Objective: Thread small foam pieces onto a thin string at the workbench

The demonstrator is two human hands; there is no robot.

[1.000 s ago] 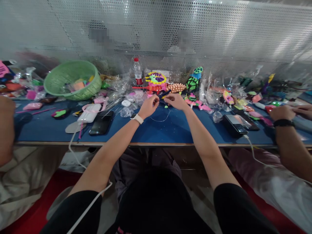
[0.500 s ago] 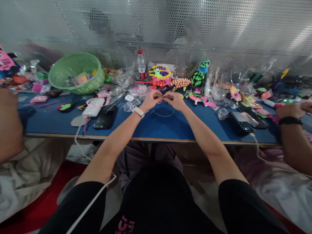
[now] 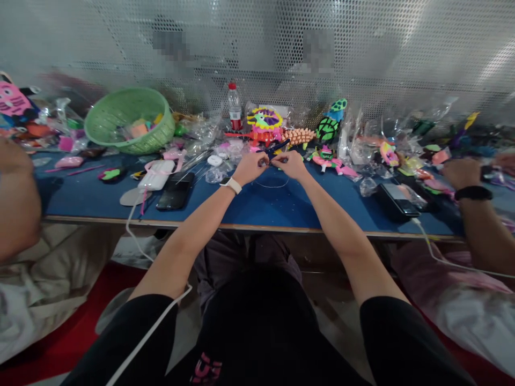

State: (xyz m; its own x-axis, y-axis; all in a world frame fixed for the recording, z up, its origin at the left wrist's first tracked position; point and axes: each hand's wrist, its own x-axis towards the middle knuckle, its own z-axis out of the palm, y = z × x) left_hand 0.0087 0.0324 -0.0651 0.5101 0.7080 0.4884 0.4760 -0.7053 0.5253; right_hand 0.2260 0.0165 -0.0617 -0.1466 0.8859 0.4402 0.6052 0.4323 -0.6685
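My left hand (image 3: pixel 251 166) and my right hand (image 3: pixel 290 163) are close together above the blue table (image 3: pixel 273 206), both with fingers pinched. Between and just behind the fingertips lies a dark blue piece (image 3: pixel 279 146); whether either hand grips it is too small to tell. Directly behind it are a red figure with a yellow-edged purple frill (image 3: pixel 264 119) and an orange spiky piece (image 3: pixel 300 136). Black-and-green and pink figures (image 3: pixel 324 158) lie right of my right hand. A thin pale loop (image 3: pixel 273 186) shows on the table below my hands.
At the left are a green basket (image 3: pixel 129 120), a white power bank (image 3: pixel 156 175) with a cable and a black phone (image 3: pixel 176 192). A red-capped bottle (image 3: pixel 234 107) stands behind. A black device (image 3: pixel 397 202) lies at the right. Other people's arms rest at both sides.
My hands have parted slightly, and my left wrist has turned a little. At the right, the other person's banded arm has moved left.
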